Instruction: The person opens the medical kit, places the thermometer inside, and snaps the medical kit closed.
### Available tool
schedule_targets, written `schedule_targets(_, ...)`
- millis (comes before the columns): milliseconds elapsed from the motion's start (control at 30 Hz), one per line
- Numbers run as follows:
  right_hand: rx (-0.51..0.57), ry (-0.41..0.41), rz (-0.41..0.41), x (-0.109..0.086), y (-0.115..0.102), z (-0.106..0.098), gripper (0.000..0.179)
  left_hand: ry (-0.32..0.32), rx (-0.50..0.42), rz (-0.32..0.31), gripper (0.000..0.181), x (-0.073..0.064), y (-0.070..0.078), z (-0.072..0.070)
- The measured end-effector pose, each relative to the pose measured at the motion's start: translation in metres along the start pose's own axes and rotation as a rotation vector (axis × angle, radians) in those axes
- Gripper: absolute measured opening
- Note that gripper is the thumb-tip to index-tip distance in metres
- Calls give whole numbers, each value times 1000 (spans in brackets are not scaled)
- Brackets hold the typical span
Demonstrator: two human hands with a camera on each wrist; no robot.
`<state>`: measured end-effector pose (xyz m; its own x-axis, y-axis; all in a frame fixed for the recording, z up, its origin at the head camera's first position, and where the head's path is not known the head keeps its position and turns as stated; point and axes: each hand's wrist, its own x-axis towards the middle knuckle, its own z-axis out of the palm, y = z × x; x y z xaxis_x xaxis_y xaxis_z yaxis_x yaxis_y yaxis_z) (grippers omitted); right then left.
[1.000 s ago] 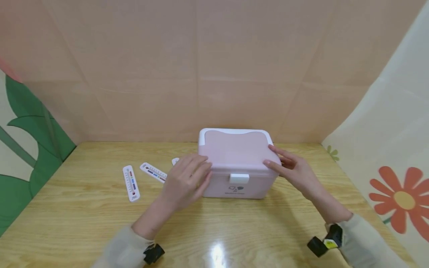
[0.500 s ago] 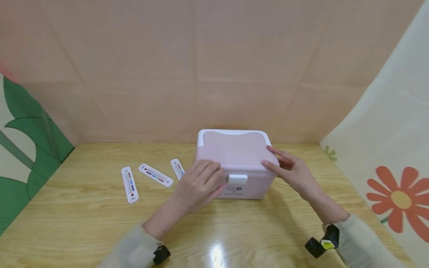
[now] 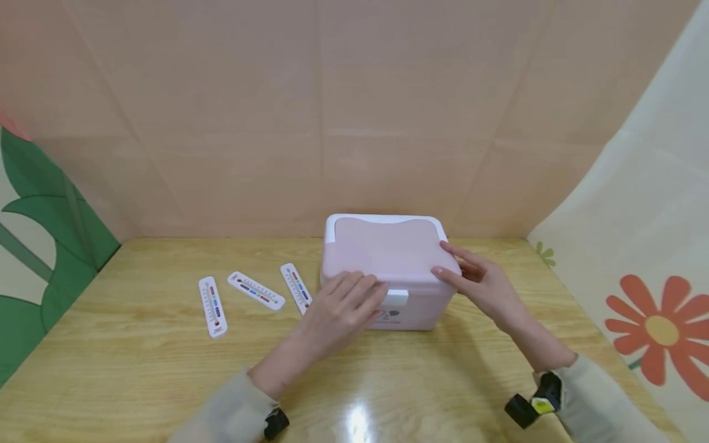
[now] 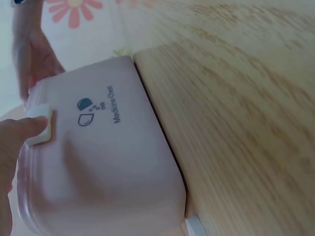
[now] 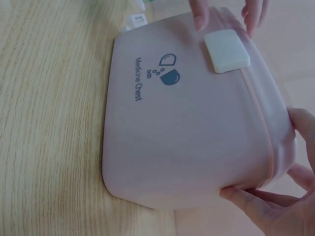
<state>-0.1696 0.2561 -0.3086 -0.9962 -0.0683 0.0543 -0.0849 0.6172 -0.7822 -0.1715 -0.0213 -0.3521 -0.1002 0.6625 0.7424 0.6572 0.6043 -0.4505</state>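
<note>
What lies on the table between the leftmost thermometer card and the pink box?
In the head view, two more thermometer cards lie left of the pink box.

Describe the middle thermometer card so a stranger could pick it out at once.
On the wood-grain table stands a pink box. In the head view, three white thermometer cards lie to its left. Pick the middle card: it slants closest to sideways, while the card on either side of it lies much steeper.
</note>
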Motion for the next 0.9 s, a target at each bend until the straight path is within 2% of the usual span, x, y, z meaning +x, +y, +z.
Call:
schedule_targets(233, -1, -2, 8, 1, 1, 0, 65, -70, 75, 30, 31, 1, 7, 4)
schedule_targets(533, 22, 9, -5, 1, 1, 1, 63, -23, 126, 39, 25, 6, 14, 14)
schedule_targets(733, 25, 6, -14, 0, 1, 1, 62, -61, 139, 40, 24, 10, 18, 14)
schedule_targets(900, 21, 6, -9, 0, 0, 0, 63, -55, 176, 62, 27, 13, 20, 14)
